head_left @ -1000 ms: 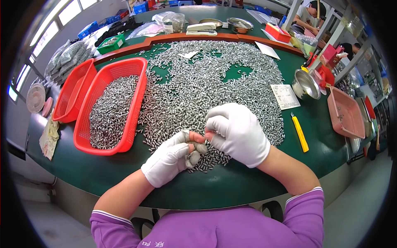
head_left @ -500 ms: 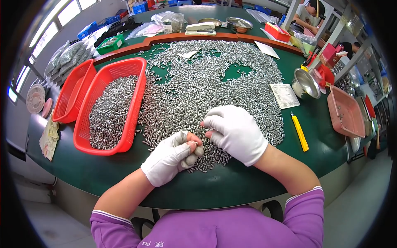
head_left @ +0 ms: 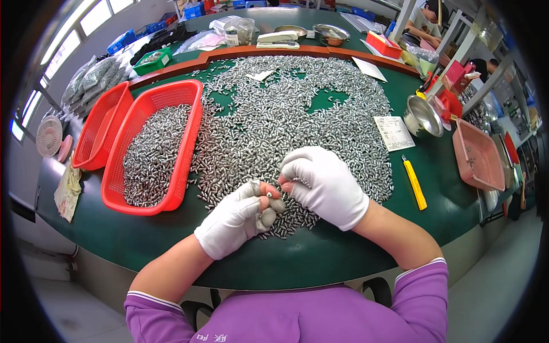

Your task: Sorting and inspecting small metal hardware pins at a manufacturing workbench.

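Observation:
Small silvery metal parts, short and barrel-like, lie in a wide layer on the green table. Above the near edge of this layer, my left hand, in a white glove with bare thumb and index tips, pinches a single metal part. The glove's other fingers are greyed and curled below it. Just to the right, my right hand, gloved likewise, has its bare thumb and index tips brought together over the layer. Whether a part sits between those tips is too small to tell. The hands are close but apart.
Left of the layer stands a red perforated basket of metal parts, beside another red basket. A yellow cutter, paper slip, steel bowl and pink tray lie right. A wooden rail borders the back.
My left fingers have loosened a little, and the pinched metal part shows more plainly. My right thumb and index tips have come together; that hand has barely shifted.

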`<act>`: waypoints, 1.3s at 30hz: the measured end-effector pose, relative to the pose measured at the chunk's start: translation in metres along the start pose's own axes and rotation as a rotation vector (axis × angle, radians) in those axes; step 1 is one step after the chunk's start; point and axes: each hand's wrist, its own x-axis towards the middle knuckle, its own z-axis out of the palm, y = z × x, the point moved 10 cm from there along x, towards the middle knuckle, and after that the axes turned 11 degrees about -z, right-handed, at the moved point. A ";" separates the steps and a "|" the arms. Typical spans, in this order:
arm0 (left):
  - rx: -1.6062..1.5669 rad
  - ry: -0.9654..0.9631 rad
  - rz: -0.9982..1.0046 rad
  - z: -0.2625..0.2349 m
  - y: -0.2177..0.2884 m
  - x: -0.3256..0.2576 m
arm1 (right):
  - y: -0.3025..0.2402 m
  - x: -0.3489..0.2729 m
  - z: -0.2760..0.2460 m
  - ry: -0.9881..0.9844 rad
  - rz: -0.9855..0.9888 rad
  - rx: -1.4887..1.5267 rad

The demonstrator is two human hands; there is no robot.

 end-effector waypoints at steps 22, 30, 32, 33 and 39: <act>0.129 0.060 0.003 -0.002 0.000 -0.002 | 0.017 -0.015 0.032 -0.302 0.045 -0.278; 0.076 0.014 0.012 -0.002 0.001 -0.002 | 0.009 -0.011 0.013 -0.311 0.106 -0.302; 0.064 0.030 0.017 -0.001 0.002 -0.002 | 0.010 -0.016 0.020 -0.398 0.152 -0.270; 0.066 0.028 0.015 -0.001 0.001 -0.001 | 0.011 -0.019 0.024 -0.412 0.161 -0.274; 0.045 -0.007 0.003 -0.001 -0.002 0.000 | 0.014 -0.017 0.030 -0.384 0.117 -0.372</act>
